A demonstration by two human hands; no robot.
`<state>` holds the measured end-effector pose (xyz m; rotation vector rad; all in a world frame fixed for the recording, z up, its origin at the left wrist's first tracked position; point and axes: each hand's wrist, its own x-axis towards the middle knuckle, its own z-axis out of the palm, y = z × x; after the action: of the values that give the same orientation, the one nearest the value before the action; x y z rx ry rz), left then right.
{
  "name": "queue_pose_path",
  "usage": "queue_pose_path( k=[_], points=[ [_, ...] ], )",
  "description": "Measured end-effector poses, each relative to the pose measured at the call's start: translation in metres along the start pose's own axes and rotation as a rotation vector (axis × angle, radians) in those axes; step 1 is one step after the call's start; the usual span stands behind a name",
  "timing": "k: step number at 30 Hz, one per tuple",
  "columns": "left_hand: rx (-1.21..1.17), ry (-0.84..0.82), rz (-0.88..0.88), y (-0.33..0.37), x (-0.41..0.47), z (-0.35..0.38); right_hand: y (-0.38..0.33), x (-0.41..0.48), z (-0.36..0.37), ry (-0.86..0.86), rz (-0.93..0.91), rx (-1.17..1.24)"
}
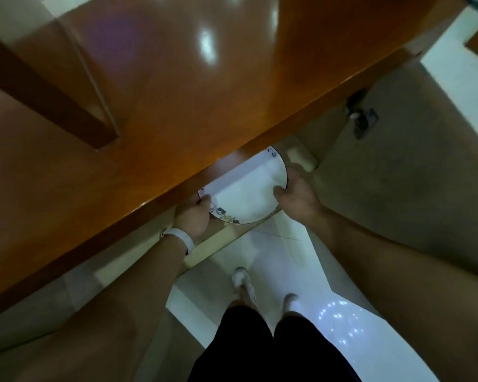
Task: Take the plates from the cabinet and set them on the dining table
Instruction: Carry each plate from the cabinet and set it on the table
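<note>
A white plate (246, 188) with a dark rim and small cartoon prints sits partly under the glossy brown top of the wooden cabinet (177, 106). My left hand (195, 216), with a white wristband, grips the plate's near-left edge. My right hand (295, 193) grips its right edge, thumb on top. The far part of the plate is hidden beneath the cabinet top. Whether more plates lie under it cannot be seen.
The open cabinet door (398, 175) stands to the right, with a metal hinge (360, 117) near its top. Below are glossy white floor tiles (287, 257) and my feet in light slippers (243, 282). A brown wooden panel (47, 89) juts out at upper left.
</note>
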<state>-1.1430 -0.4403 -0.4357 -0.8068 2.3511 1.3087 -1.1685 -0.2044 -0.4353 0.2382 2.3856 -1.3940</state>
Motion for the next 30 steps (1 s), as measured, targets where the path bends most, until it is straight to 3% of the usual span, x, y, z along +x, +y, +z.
queue_pose_path(
  k=[4, 12, 16, 23, 30],
  points=[
    [-0.131, -0.035, -0.031, -0.002, -0.062, -0.003, -0.001, -0.048, -0.014, -0.001, 0.017, 0.015],
    [-0.124, 0.004, -0.055, -0.021, -0.163, -0.01, -0.007, -0.151, -0.044, -0.057, 0.038, 0.049],
    [-0.233, 0.016, -0.073, -0.011, -0.214, -0.019, -0.027, -0.202, -0.06, -0.066, 0.048, 0.108],
    [-0.308, 0.113, 0.068, 0.016, -0.289, -0.045, -0.065, -0.266, -0.082, 0.0, -0.014, 0.178],
    [-0.397, 0.049, 0.223, 0.032, -0.336, -0.073, -0.1, -0.323, -0.097, 0.072, -0.066, 0.176]
  ],
)
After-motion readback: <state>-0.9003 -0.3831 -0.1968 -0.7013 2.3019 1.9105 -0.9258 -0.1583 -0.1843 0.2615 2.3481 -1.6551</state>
